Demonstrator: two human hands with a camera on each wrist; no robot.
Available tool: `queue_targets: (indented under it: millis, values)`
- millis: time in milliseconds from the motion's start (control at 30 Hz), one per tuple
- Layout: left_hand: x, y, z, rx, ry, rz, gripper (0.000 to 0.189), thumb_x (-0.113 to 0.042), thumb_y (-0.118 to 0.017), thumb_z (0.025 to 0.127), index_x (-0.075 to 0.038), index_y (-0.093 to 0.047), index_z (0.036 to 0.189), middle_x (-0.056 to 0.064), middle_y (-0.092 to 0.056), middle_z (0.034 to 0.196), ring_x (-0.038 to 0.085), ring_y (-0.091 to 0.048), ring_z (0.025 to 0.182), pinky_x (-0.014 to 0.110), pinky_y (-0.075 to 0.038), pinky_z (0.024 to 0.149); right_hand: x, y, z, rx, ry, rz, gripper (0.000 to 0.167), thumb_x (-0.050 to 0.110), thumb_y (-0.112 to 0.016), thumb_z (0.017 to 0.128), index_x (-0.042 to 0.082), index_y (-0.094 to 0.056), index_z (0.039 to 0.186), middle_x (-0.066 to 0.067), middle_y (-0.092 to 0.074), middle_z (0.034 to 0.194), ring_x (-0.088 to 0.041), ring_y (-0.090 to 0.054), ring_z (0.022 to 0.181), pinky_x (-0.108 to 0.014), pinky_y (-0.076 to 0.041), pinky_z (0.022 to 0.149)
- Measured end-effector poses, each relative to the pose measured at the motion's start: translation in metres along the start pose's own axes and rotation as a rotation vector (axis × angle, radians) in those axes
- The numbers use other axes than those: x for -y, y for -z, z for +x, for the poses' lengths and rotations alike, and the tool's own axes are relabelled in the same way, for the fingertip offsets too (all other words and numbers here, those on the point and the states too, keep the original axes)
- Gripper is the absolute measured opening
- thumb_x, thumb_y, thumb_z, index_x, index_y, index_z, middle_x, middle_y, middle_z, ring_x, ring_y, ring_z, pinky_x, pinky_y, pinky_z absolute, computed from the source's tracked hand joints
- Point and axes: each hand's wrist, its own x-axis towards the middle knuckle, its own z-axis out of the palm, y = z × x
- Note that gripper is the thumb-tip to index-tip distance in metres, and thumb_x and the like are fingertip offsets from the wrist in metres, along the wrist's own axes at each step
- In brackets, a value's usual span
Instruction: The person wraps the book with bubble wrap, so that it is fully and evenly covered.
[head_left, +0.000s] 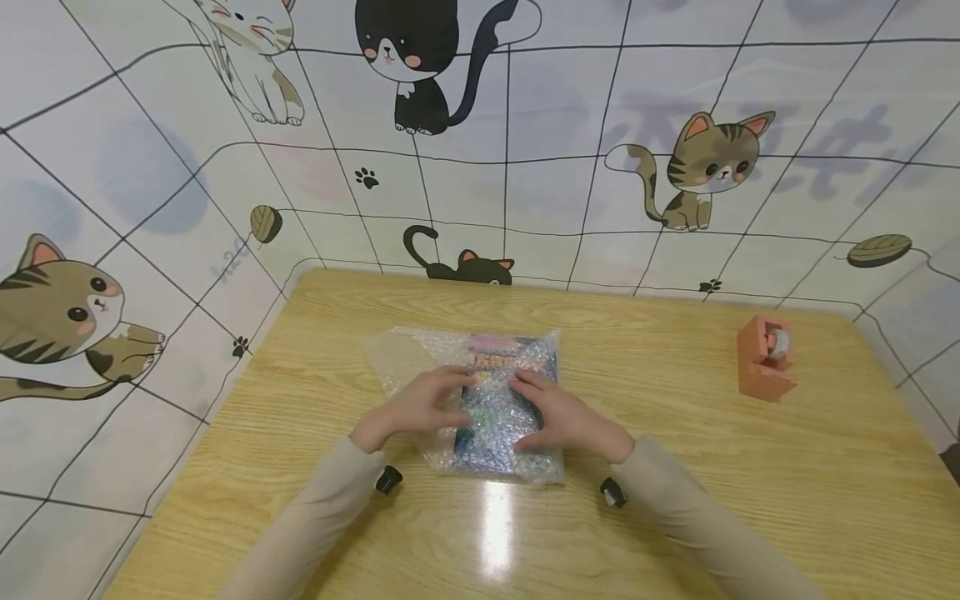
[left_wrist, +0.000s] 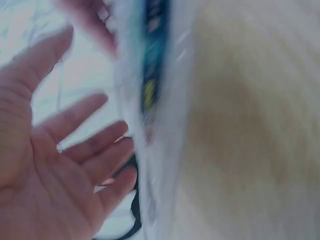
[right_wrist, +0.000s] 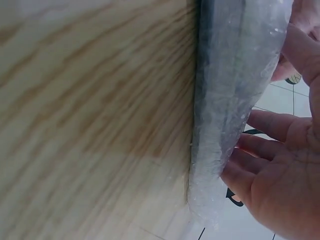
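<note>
A book (head_left: 495, 425) with a colourful cover lies flat on the table, covered by clear bubble wrap (head_left: 405, 358) that spreads out loosely to its left. My left hand (head_left: 420, 406) is over the left side of the package, fingers spread and relaxed. Opposite it, my right hand (head_left: 570, 418) rests with loosely bent fingers on the right part. In the left wrist view the left hand (left_wrist: 60, 170) is beside the wrapped book's edge, blurred. In the right wrist view the fingertips of the right hand (right_wrist: 285, 175) touch the wrap's upper surface. Neither hand grips it.
A pink tape dispenser (head_left: 761, 362) with a roll of clear tape stands at the right of the wooden table (head_left: 675, 375). A cloth (head_left: 555, 192) printed with cats and grid lines hangs behind and at both sides. A small black device sits at each wrist.
</note>
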Motion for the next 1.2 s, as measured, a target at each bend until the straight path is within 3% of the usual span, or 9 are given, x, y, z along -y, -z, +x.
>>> queue_targets:
  millis: [100, 200, 300, 400, 567, 667, 767, 967, 1200]
  values:
    - [0.011, 0.017, -0.012, -0.211, 0.102, 0.067, 0.057, -0.026, -0.071, 0.082, 0.006, -0.052, 0.126, 0.026, -0.048, 0.132, 0.040, -0.044, 0.123, 0.054, -0.035, 0.103, 0.002, 0.001, 0.000, 0.007, -0.005, 0.015, 0.092, 0.034, -0.081, 0.072, -0.006, -0.034, 0.141, -0.025, -0.023, 0.149, -0.041, -0.022, 0.136, -0.052, -0.030, 0.107]
    - [0.024, 0.036, -0.028, -0.398, 0.343, 0.159, 0.059, -0.028, -0.068, 0.085, 0.009, -0.049, 0.127, 0.029, -0.046, 0.131, 0.044, -0.044, 0.119, 0.056, -0.040, 0.096, 0.002, 0.001, -0.001, 0.010, -0.009, 0.019, 0.092, 0.033, -0.081, 0.072, -0.006, -0.033, 0.141, -0.025, -0.022, 0.150, -0.041, -0.022, 0.136, -0.051, -0.030, 0.106]
    - [0.038, 0.048, -0.043, -0.450, 0.558, 0.146, 0.065, -0.028, -0.062, 0.089, 0.016, -0.039, 0.131, 0.036, -0.039, 0.131, 0.049, -0.042, 0.117, 0.059, -0.042, 0.092, 0.002, 0.001, -0.002, 0.010, -0.012, 0.023, 0.092, 0.033, -0.081, 0.072, -0.006, -0.033, 0.141, -0.024, -0.022, 0.150, -0.041, -0.022, 0.136, -0.052, -0.030, 0.107]
    - [0.049, 0.052, -0.053, -0.439, 0.655, 0.030, 0.066, -0.028, -0.058, 0.092, 0.020, -0.034, 0.132, 0.038, -0.044, 0.124, 0.048, -0.047, 0.110, 0.056, -0.045, 0.088, 0.001, 0.001, -0.003, 0.008, -0.016, 0.030, 0.092, 0.033, -0.081, 0.072, -0.006, -0.034, 0.141, -0.024, -0.023, 0.150, -0.041, -0.022, 0.136, -0.052, -0.030, 0.106]
    - [0.059, 0.046, -0.055, -0.431, 0.673, -0.306, 0.054, -0.025, -0.056, 0.094, 0.016, -0.044, 0.127, 0.027, -0.065, 0.099, 0.029, -0.066, 0.079, 0.035, -0.056, 0.067, 0.000, 0.000, -0.004, 0.001, -0.020, 0.033, 0.093, 0.034, -0.081, 0.071, -0.005, -0.034, 0.141, -0.024, -0.023, 0.150, -0.041, -0.023, 0.136, -0.052, -0.031, 0.106]
    - [0.061, 0.043, -0.049, -0.440, 0.695, -0.536, 0.043, -0.021, -0.055, 0.095, 0.013, -0.049, 0.122, 0.018, -0.067, 0.085, 0.017, -0.067, 0.067, 0.026, -0.056, 0.061, -0.001, 0.000, -0.004, 0.001, -0.019, 0.034, 0.093, 0.035, -0.081, 0.071, -0.005, -0.034, 0.141, -0.024, -0.023, 0.150, -0.040, -0.023, 0.136, -0.052, -0.031, 0.106]
    - [0.060, 0.041, -0.044, -0.455, 0.708, -0.681, 0.036, -0.015, -0.052, 0.096, 0.013, -0.049, 0.119, 0.008, -0.064, 0.076, 0.009, -0.064, 0.061, 0.023, -0.056, 0.061, -0.001, 0.000, -0.004, -0.001, -0.019, 0.037, 0.093, 0.034, -0.081, 0.071, -0.005, -0.034, 0.141, -0.024, -0.023, 0.150, -0.040, -0.023, 0.136, -0.052, -0.031, 0.106]
    - [0.045, 0.045, -0.033, -0.505, 0.611, -0.753, 0.026, -0.009, -0.048, 0.096, 0.013, -0.051, 0.110, 0.004, -0.066, 0.077, 0.008, -0.064, 0.058, 0.027, -0.057, 0.062, 0.000, 0.001, -0.003, -0.001, -0.010, 0.031, 0.092, 0.034, -0.081, 0.071, -0.006, -0.035, 0.141, -0.024, -0.024, 0.149, -0.040, -0.024, 0.136, -0.052, -0.031, 0.106]
    - [0.000, 0.054, -0.003, -0.473, 0.482, -0.750, 0.015, -0.007, -0.051, 0.094, 0.007, -0.054, 0.099, 0.007, -0.068, 0.078, 0.012, -0.066, 0.061, 0.029, -0.057, 0.063, 0.001, 0.001, -0.001, -0.003, -0.003, 0.034, 0.092, 0.033, -0.081, 0.072, -0.006, -0.035, 0.140, -0.024, -0.024, 0.149, -0.040, -0.024, 0.136, -0.051, -0.031, 0.106]
